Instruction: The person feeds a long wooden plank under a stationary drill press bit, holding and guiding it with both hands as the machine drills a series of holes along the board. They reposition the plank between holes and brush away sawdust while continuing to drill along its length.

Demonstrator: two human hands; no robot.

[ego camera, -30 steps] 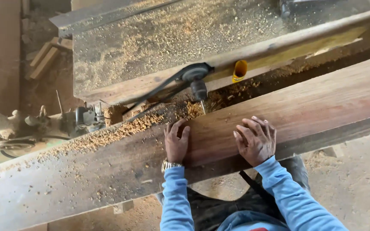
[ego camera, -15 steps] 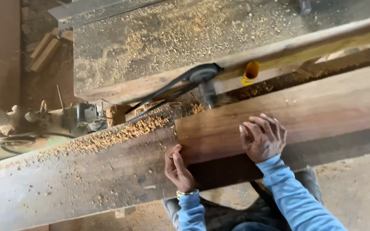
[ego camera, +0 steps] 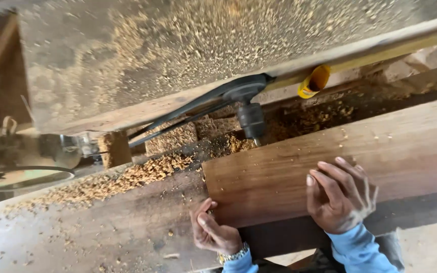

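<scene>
A long brown wooden plank (ego camera: 360, 156) lies across a sawdust-covered machine table (ego camera: 102, 227). My left hand (ego camera: 213, 230), with a wristwatch, presses against the plank's near left corner. My right hand (ego camera: 341, 196) rests on the plank's top near its front edge, fingers spread. The plank's far edge meets a black drill chuck and bit (ego camera: 252, 124) driven by a black belt (ego camera: 188, 114).
A yellow tube (ego camera: 313, 81) pokes out under a long rail at the back. Heaps of wood chips (ego camera: 142, 169) lie left of the plank. Behind is a large dusty metal table (ego camera: 178, 55). A motor and pulley (ego camera: 21, 167) sit at the left.
My left hand slid off the plank's top to its near left corner. The plank moved toward the bit, and the view tilted closer to the machine.
</scene>
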